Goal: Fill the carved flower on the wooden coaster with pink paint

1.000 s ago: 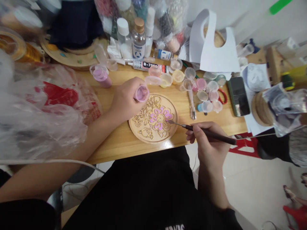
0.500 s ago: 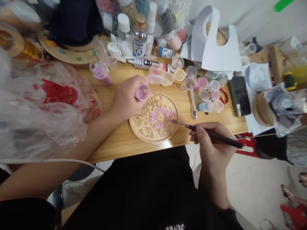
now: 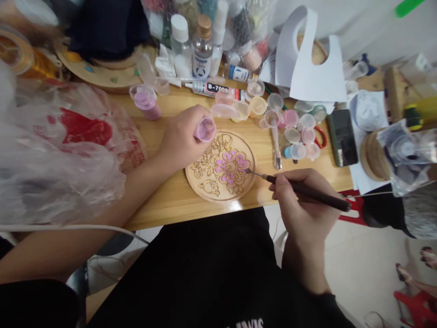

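A round wooden disc (image 3: 205, 189) with gold flower outlines and one pink-filled flower lies on the wooden table (image 3: 170, 200) near its front edge. My left hand (image 3: 180, 139) rests at the disc's upper left, its fingers closed round a small cup of pink paint (image 3: 205, 129). My right hand (image 3: 303, 205) pinches a thin dark brush (image 3: 307, 191). The brush tip touches the right side of the pink flower.
Several small paint cups (image 3: 297, 132) cluster right of the disc, beside a phone (image 3: 341, 136). Bottles (image 3: 201, 50) and a glue tube (image 3: 215, 88) stand at the back. A crumpled plastic bag (image 3: 58, 150) fills the left. White paper (image 3: 307, 64) stands at the back right.
The view has shifted slightly. The brush tip stays at the flower's right side, and my left hand still grips the pink cup.
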Motion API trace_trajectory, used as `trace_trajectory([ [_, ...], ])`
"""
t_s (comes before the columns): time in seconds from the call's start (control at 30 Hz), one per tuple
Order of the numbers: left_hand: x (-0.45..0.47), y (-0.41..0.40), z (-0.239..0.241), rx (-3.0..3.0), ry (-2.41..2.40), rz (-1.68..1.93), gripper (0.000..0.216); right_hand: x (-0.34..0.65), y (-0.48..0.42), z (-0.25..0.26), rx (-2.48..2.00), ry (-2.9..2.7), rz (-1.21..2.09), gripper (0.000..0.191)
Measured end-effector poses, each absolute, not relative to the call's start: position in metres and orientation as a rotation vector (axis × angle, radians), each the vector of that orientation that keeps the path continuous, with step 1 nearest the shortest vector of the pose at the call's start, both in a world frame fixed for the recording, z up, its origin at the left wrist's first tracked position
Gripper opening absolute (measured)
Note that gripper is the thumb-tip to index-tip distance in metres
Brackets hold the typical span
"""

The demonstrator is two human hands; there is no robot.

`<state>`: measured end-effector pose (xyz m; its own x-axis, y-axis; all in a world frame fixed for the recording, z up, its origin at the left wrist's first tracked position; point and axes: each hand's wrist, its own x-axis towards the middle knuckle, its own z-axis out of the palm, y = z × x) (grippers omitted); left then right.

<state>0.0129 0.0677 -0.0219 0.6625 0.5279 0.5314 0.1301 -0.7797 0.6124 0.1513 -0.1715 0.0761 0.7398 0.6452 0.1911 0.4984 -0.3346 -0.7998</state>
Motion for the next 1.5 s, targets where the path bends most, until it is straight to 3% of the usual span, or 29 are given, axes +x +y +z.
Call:
trace_trajectory([
  [0.57, 0.0135, 0.0669, -0.0227, 2.351, 0.411, 1.131, 0.022, 0.1482, -0.1749, 0.0748, -2.061, -0.963, 0.168, 0.012],
  [1.1, 0.0136, 0.0639, -0.0186, 2.345, 0.531, 0.994, 0.016, 0.1475, -0.1743, 0.0759, -2.072, -0.939, 0.144, 0.011],
  [1.5, 0.0145, 0.0648, -0.0209, 2.302, 0.545, 0.945, 0.024, 0.1481, -0.1732, 0.0748, -2.046, -0.952, 0.149, 0.011],
])
